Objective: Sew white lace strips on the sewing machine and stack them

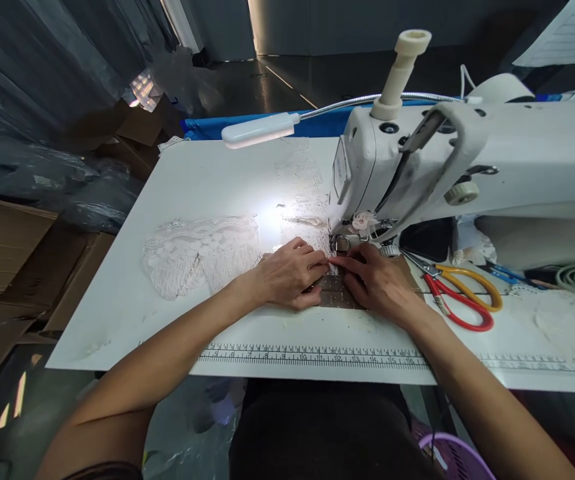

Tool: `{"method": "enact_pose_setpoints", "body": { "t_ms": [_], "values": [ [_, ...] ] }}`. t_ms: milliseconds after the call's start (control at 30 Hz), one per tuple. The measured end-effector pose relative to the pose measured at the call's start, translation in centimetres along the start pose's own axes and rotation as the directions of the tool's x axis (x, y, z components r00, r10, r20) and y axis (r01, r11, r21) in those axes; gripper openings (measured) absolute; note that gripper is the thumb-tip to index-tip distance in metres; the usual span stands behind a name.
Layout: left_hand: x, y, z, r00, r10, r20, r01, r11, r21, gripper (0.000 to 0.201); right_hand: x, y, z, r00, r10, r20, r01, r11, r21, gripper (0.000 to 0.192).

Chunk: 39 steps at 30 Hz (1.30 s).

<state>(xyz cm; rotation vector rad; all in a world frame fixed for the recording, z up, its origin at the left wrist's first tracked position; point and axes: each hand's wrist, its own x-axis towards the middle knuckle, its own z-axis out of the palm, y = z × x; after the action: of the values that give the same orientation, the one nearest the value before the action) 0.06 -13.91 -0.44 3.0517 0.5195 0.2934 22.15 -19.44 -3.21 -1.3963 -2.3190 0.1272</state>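
- Left hand (290,273): palm down on the bench, forearm reaching in from the lower left, fingers extended and together, tips pointing right toward the presser foot; the grip is flat, pressing on fabric and not closed round anything.
- Right hand (377,280): palm down, forearm coming in from the lower right, fingers pointing left so the tips meet those of the left hand; the grip is likewise flat and pressing, with nothing clamped.
- Lace fabric (202,253): white, openwork, spread on the bench left of the hands, its near end running under the left hand's fingers toward the needle.
- Dark patch (335,293): a gridded brown surface between and partly beneath both hands; whether cloth or plate cannot be told.
- Presser foot (340,244): just beyond the meeting fingertips.
- Sewing machine (467,160): white, its head above the hands, body stretching right.
- Lamp (260,130): white, on a flexible neck, lit patch on the lace.
- Scissors (460,293): red and yellow handles, lying just right of the right hand.
- Ruler strip (312,355): printed along the near edge of the bench (132,313).
- Cardboard boxes (7,253): on the floor, left.
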Motion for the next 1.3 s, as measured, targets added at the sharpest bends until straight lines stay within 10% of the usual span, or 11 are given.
{"method": "enact_pose_setpoints", "body": {
  "t_ms": [900,1300],
  "values": [
    [0.2,-0.7,0.6,0.991,-0.136,-0.013,0.135,0.988,-0.081,0.046,0.7,-0.9,-0.1,0.999,0.037,-0.007,-0.038,0.997,-0.069,0.039],
    [0.4,-1.0,1.5,0.982,-0.183,-0.039,0.179,0.98,-0.084,0.056,0.4,1.5,-3.7,0.947,0.229,0.225,-0.291,0.909,0.299,0.037]
  ]
}}
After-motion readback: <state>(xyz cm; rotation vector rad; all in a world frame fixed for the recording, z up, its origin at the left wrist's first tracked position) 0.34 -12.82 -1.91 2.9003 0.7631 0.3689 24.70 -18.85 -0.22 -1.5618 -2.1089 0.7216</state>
